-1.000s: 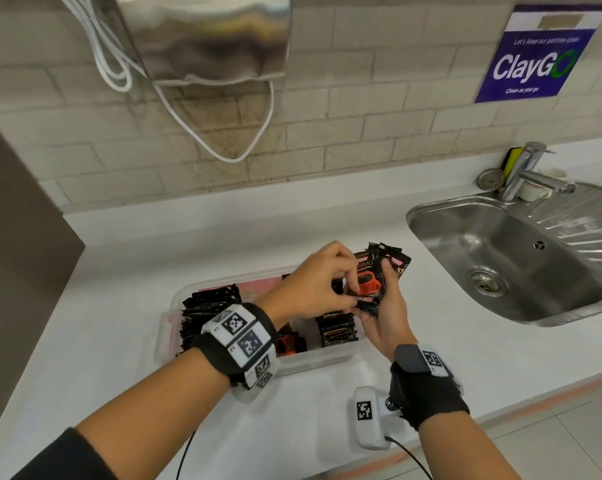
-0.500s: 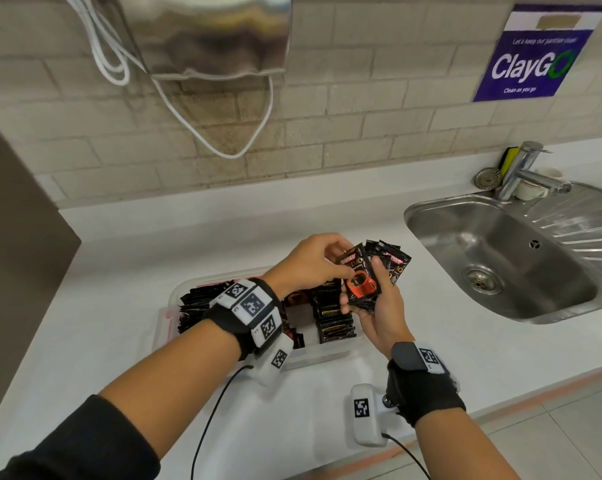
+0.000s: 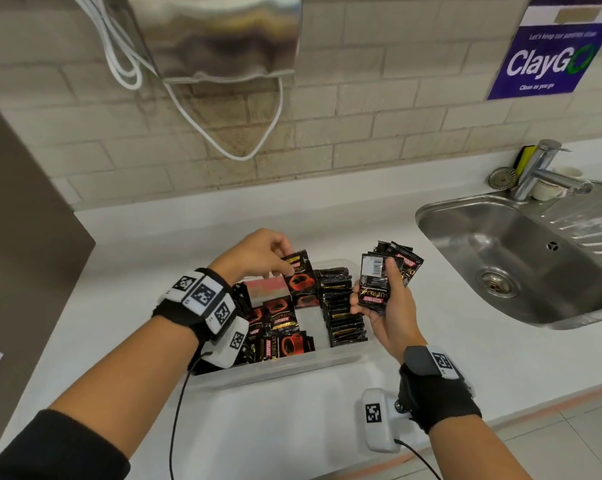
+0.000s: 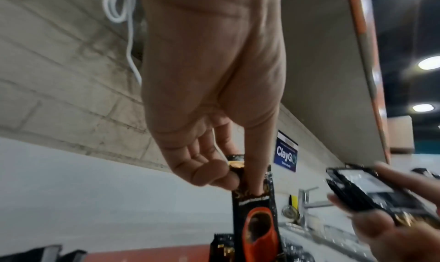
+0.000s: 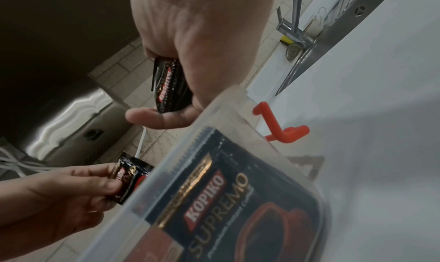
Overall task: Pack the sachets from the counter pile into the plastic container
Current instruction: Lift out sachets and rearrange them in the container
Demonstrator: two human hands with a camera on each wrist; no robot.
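Head view is showing a white counter (image 3: 126, 258) running along a wall of pale brick tiles (image 3: 362, 126), with tiled floor at 5 o'clock. A steel sink (image 3: 521, 271) is sitting at 3 o'clock of the plastic container (image 3: 285, 370), well apart from it, with a tap (image 3: 545, 168), a loose drain strainer (image 3: 501, 177), a yellow and black sponge (image 3: 524, 159) and a white cup (image 3: 549, 188) crowding its far rim at 1 o'clock. A steel dispenser (image 3: 220, 32) is hanging on the wall at 12 o'clock with a white cable (image 3: 251, 133) looping under it, a blue ClayGo sign (image 3: 556, 53) is sticking to the wall at 1 o'clock, and a dark panel (image 3: 19, 216) is closing off 9 o'clock. The left hand (image 3: 258, 254) is pinching one single sachet (image 3: 299, 273) by its top edge between thumb and fingertips, holding it upright over the container's middle; the left wrist view is showing this same sachet (image 4: 254, 217) hanging straight down. The right hand (image 3: 386, 306) is clamping a fanned bundle of sachets (image 3: 382, 275) between thumb and fingers, just beyond the container's right end; I am counting at least four in the fan, though overlap is hiding the exact number. Inside the container a row of packed sachets (image 3: 341, 306) is standing on edge along the right, too tightly to count, several are lying loose in the middle, and the left wristband (image 3: 202, 299) is covering the left part. One sink, one tap, one sign, one container.
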